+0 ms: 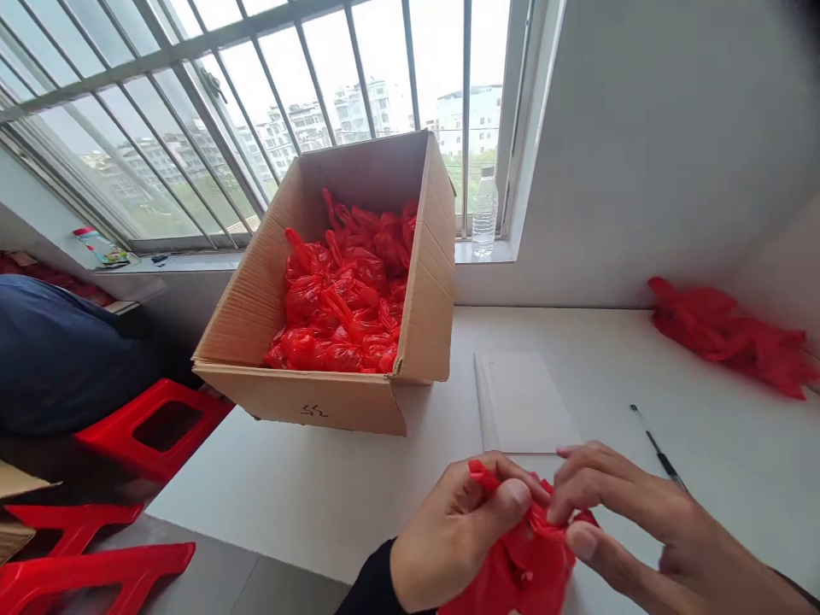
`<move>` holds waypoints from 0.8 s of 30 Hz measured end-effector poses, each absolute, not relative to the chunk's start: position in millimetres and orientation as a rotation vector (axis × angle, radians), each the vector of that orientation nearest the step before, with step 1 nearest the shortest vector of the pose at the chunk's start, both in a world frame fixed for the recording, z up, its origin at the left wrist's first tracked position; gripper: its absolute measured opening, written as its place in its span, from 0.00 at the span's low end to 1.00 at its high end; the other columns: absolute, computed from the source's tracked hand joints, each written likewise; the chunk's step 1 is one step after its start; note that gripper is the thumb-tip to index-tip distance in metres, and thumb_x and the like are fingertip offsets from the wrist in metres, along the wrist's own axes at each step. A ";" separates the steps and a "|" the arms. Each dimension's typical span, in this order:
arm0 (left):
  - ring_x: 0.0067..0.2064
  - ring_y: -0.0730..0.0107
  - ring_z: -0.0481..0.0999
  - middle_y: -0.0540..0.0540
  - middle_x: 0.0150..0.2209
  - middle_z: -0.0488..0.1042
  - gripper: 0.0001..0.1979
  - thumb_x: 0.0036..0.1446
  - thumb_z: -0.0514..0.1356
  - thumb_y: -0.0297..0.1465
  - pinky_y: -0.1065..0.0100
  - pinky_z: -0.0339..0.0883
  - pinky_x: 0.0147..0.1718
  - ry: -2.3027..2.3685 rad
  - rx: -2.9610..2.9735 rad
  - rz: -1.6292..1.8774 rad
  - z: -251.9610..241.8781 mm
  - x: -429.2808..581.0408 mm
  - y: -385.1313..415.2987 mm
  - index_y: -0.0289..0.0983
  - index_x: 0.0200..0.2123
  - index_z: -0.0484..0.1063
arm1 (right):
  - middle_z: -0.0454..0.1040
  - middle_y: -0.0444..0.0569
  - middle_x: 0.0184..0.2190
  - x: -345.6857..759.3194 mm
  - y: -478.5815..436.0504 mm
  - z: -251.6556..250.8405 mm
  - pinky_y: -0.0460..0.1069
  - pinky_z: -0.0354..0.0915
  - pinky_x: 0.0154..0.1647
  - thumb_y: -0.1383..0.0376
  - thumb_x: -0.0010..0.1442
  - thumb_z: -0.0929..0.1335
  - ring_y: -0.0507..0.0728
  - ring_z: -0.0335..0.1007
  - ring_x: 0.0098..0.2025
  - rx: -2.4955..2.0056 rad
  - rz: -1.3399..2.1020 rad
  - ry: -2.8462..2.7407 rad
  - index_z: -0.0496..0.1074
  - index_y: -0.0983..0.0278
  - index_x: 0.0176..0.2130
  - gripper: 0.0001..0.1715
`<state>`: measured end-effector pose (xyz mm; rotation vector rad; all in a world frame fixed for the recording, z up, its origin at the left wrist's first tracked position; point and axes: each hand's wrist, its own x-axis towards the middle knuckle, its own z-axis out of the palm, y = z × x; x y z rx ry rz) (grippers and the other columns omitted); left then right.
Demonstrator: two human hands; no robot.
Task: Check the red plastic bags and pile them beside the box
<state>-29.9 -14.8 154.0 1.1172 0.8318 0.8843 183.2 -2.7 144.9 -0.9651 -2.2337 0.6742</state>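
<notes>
Leftmost, low and well out from your fingers, a red plastic stool (115,434) stands beside the surface (288,478). Beyond your left fingers, a cardboard box (313,393) sits tilted at the window (359,51), holding many knotted red plastic bags (359,299). Next comes your left hand (442,547), its thumb and curled fingers pinching the top of a red plastic bag (512,576), which is directly below your fingertips. Farther ahead of them, a clear bottle (485,213) stands upright on the sill. Just past the fingers of both hands lies a white paper pad (529,406). Your right hand (659,521) has its thumb and index finger closed on the bag's gathered top. Near those fingers, to the right, lies a pen (653,444); farther right and beyond them rests a loose red heap (723,329), blurred.
</notes>
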 end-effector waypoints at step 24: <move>0.70 0.58 0.55 0.42 0.69 0.60 0.28 0.69 0.47 0.24 0.54 0.56 0.66 1.578 2.590 0.818 61.7 -86.9 -65.6 0.36 0.71 0.50 | 0.73 0.46 0.40 197.0 17.8 84.3 0.48 0.58 0.25 0.51 0.70 0.60 0.55 0.66 0.33 -1.477 0.997 -1.965 0.70 0.57 0.40 0.16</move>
